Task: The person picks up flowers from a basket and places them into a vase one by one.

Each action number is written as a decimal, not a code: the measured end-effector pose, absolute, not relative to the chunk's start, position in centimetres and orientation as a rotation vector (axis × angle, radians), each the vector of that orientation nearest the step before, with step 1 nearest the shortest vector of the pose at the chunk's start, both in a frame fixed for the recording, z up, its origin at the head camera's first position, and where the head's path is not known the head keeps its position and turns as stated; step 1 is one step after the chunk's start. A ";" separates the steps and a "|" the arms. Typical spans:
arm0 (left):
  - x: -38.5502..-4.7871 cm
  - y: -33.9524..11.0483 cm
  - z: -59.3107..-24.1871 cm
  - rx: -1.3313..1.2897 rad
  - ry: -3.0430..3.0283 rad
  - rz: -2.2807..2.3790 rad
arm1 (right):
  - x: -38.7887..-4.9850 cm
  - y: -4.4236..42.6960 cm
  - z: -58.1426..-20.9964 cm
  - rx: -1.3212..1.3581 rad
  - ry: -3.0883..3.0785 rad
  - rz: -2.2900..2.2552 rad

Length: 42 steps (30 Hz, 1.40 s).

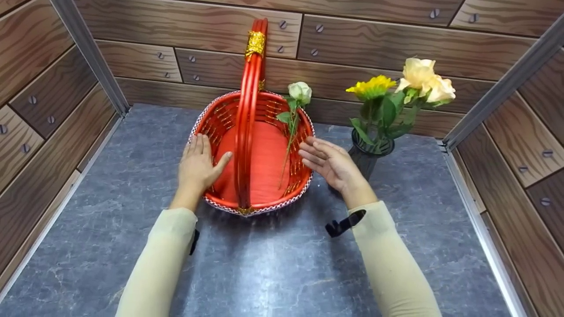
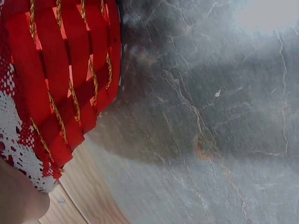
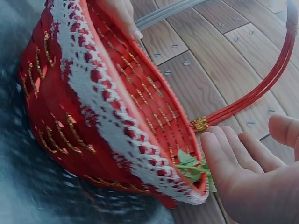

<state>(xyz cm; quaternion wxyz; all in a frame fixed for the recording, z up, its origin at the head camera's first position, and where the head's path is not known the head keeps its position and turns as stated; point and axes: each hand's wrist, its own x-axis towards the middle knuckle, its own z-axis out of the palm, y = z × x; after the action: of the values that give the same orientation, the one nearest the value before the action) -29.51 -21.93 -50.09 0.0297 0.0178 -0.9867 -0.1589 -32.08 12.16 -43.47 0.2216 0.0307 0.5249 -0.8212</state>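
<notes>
A red woven basket (image 1: 269,203) with a tall handle (image 1: 249,101) and white lace trim stands on the grey surface. Inside it leans a white rose (image 1: 300,93), its bloom over the back right rim and its stem slanting down to the basket floor. My left hand (image 1: 197,165) rests on the basket's left rim with straight fingers, the thumb reaching over the inside. At the right rim, my right hand (image 1: 330,163) is held with fingers extended, palm toward the basket, holding nothing. In the right wrist view its fingertips (image 3: 211,140) are close to the rim.
Right of the basket, a dark vase (image 1: 372,149) holds a yellow flower (image 1: 372,87) and peach roses (image 1: 425,81). Wood-patterned panels (image 1: 352,39) with metal corner strips enclose the grey surface (image 1: 264,273) at the back and sides.
</notes>
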 end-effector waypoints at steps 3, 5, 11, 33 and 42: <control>-29.4 -21.9 -50.1 0.051 -3.035 -0.489 | -32.3 11.8 -44.1 0.091 1.419 -2.270; -29.4 -21.9 -50.2 0.045 -3.031 -0.492 | -32.3 11.4 -44.4 0.094 1.402 -2.274; -29.4 -21.9 -50.3 0.049 -3.031 -0.490 | -32.4 10.4 -44.9 0.113 1.362 -2.273; -29.6 -21.8 -50.1 0.046 -3.009 -0.500 | -33.5 8.8 -45.7 0.243 1.286 -2.266; -29.6 -22.0 -50.2 0.051 -3.007 -0.504 | -34.6 7.7 -45.9 0.320 1.298 -2.233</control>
<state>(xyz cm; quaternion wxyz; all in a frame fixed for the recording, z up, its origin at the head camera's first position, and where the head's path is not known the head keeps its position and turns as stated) -29.63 -22.02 -50.17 0.0460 0.0166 -0.9850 -0.1652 -34.56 7.70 -45.89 0.2664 0.1185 0.4806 -0.8270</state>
